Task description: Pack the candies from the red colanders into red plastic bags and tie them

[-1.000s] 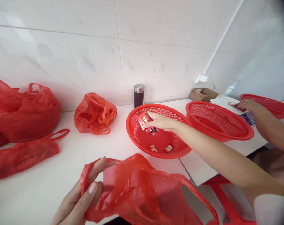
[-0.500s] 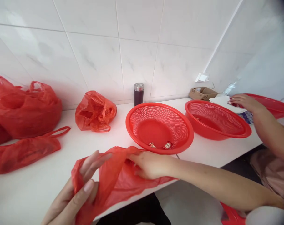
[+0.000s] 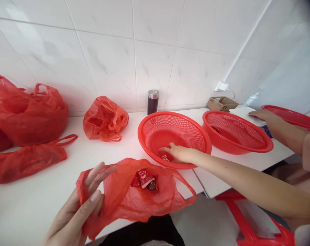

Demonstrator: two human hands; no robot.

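My left hand [image 3: 78,208] grips the rim of a red plastic bag [image 3: 119,201] at the table's front edge and holds its mouth open. Several small red packets [image 3: 144,178] lie inside the bag. My right hand [image 3: 179,153] reaches into the middle red mesh basket [image 3: 196,128], fingers stretched low over its bottom. One small packet [image 3: 166,158] shows just by the fingertips; anything under the palm is hidden.
Tied or crumpled red bags lie at the left [image 3: 29,109], [image 3: 29,159] and at the back [image 3: 105,119]. A dark flask [image 3: 152,101] stands by the wall. Another person's hand [image 3: 259,114] rests beyond a second basket [image 3: 247,145], near a third basket [image 3: 293,118] and a cardboard box [image 3: 221,102].
My right hand carried packets from the basket into the bag, left them there, and has gone back into the basket. The bag's mouth now lies open.
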